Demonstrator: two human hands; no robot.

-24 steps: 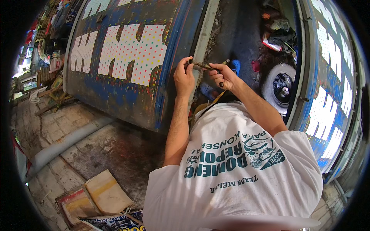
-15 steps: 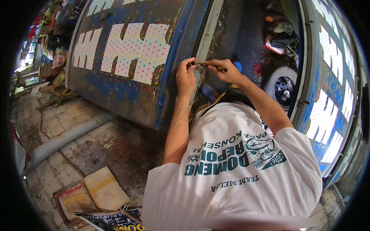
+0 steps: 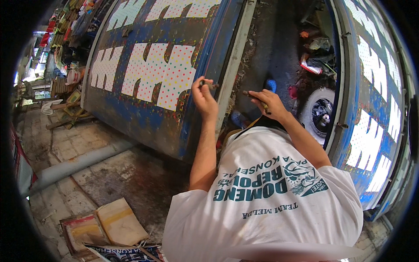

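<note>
My left hand (image 3: 205, 99) is closed, thumb and fingers pinching a short dark metal piece (image 3: 212, 86) over the right edge of the long table at left. Opposite it, above the aisle, my right hand (image 3: 270, 104) is closed around a slim, brownish, rod-like piece (image 3: 265, 107). One end of that piece pokes out toward my left hand; its exact kind is too small to make out. A gap separates the two pieces. Dotted white cut fabric panels (image 3: 174, 78) lie on the table (image 3: 144, 124) beside my left hand.
A second table (image 3: 338, 161) with white cut panels runs along the right. Between the tables are a tire (image 3: 305, 102), a red-and-white can (image 3: 310, 67) and litter. A grey pipe (image 3: 83, 159) crosses the floor at left, near framed screens (image 3: 120, 220).
My hands have moved apart, and the two pieces that met between them are now separate. The left has shifted left and the right has shifted right. The view has shifted slightly.
</note>
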